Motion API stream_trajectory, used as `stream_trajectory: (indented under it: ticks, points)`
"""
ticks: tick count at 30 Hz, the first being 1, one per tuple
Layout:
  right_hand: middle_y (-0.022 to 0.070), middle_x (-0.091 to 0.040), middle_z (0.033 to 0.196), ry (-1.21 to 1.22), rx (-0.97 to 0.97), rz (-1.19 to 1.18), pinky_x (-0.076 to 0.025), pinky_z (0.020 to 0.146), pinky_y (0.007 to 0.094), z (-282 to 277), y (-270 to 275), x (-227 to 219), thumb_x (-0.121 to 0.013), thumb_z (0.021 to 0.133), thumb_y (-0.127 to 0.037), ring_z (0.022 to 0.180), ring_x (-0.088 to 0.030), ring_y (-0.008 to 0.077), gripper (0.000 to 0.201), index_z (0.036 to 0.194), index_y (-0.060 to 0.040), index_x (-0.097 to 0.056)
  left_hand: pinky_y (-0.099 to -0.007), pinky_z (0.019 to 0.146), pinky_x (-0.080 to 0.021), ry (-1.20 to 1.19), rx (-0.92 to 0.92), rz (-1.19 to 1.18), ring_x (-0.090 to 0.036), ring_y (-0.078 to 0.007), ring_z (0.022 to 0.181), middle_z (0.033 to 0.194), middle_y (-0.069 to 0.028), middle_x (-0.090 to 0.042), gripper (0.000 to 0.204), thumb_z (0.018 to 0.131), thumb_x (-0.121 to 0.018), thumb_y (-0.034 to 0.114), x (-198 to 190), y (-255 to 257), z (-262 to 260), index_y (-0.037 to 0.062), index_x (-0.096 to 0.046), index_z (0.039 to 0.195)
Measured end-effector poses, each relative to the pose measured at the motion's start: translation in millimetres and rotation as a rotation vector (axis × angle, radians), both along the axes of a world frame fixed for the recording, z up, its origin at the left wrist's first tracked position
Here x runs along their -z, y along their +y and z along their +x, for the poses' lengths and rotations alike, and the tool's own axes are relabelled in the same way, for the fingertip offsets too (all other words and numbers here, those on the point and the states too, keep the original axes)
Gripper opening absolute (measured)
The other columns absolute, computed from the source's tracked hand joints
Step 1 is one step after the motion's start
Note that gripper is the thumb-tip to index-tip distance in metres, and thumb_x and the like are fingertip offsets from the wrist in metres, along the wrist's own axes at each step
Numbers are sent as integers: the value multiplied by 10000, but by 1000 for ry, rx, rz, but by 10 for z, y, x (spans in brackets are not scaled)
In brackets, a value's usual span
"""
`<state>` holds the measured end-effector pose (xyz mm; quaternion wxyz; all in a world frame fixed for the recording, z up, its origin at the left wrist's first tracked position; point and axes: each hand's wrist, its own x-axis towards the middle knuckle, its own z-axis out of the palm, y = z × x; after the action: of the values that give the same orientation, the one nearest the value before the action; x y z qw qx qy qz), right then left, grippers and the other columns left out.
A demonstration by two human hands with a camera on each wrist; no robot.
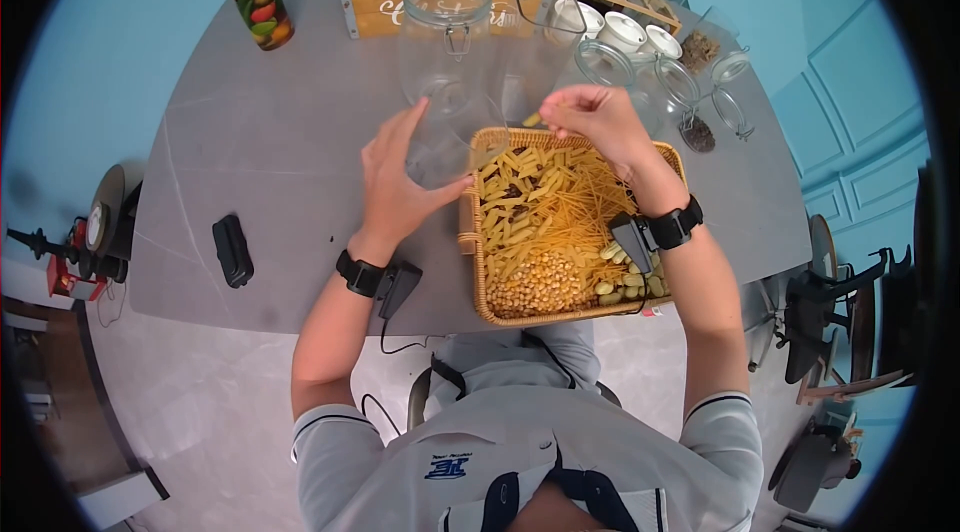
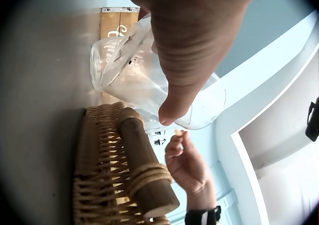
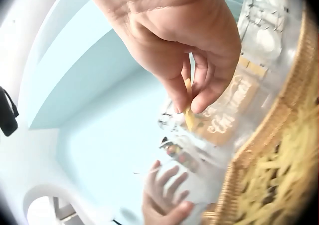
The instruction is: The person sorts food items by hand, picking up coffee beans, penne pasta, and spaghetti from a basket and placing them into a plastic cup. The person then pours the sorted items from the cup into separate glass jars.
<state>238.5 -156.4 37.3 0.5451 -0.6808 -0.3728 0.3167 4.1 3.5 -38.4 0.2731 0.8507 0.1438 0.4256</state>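
My right hand pinches one piece of penne between thumb and fingertips, above the far edge of the wicker basket. In the right wrist view the penne points downward from the fingertips. My left hand holds a clear jar, fingers spread on one side and thumb on the other. The jar lies tilted, its mouth toward the right hand, and a few dark specks show inside. The basket holds penne, thin pasta sticks, corn kernels and greenish pods or nuts.
A tall clip-top jar stands behind the left hand, before a wooden crate. More open glass jars and white lidded pots are at the back right. A jar of colourful vegetables stands far left; a black case lies left.
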Motion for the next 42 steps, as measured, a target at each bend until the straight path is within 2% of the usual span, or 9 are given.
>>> stream_trajectory:
  ticks: [3,7,13,16,20,24,30,36,42]
  points:
    - [67,-741,866,-103,-54,25,-538,698,236,-404,206,-380,-782,856,-104,734,-653,92,224,1037,25,-746,-402,1068,-329,-8,-9,3,-501,-267,1303,1406,-94,-552,994,646,-925,362,26,6,13,132,-454,1491]
    - [101,-757,937,-234,-253,77,-563,775,273,-598,448,-278,-754,856,-68,858,-708,141,264,1092,47,-729,-408,1066,-328,1,-8,-25,-505,-268,1298,1402,-95,-551,1008,643,-926,363,22,-2,16,138,-443,1498]
    - [119,-764,961,-35,-33,42,-568,787,287,-193,216,-106,-745,860,-62,879,-718,151,217,1066,7,-750,-416,1064,-326,-1,-13,-39,-514,-268,1288,1398,-101,-547,1011,643,-924,357,57,12,21,144,-434,1502]
    - [121,-766,920,-496,-64,-182,-570,785,304,-116,133,192,-738,871,-77,852,-720,158,178,1024,13,-754,-419,1068,-333,7,-22,-40,-510,-273,1294,1404,-106,-537,1004,650,-923,337,56,29,27,133,-429,1501]
    - [209,-736,922,-783,-106,-265,-567,803,391,-255,135,439,-773,832,-135,869,-726,327,240,1017,15,-746,-431,1079,-352,61,-29,-34,-501,-288,1310,1417,-119,-521,1000,665,-920,300,70,20,13,112,-409,1504]
    - [202,-725,996,-816,-129,-319,-551,838,427,-426,145,505,-790,816,-178,930,-695,376,330,1113,-47,-727,-436,1071,-365,39,-8,-37,-503,-295,1307,1412,-121,-523,997,667,-919,288,53,13,21,112,-407,1504]
    - [186,-711,1040,-927,-199,-304,-541,868,444,-543,210,587,-769,837,-155,1010,-677,357,317,1129,-46,-714,-429,1057,-386,13,7,-44,-522,-300,1283,1390,-121,-540,994,648,-930,285,54,23,32,105,-432,1489]
    - [160,-737,930,-892,-265,-149,-565,795,400,-424,255,613,-748,824,-57,861,-702,370,182,1004,-33,-756,-412,1055,-339,19,-8,-39,-518,-258,1283,1393,-86,-557,1011,637,-926,351,58,31,27,148,-439,1500]
    - [111,-762,842,-451,-90,-182,-558,672,289,-200,123,325,-778,844,-90,687,-705,164,195,1024,-13,-768,-416,1075,-350,43,-20,9,-515,-272,1294,1403,-106,-549,1010,645,-931,305,84,40,20,127,-433,1505]
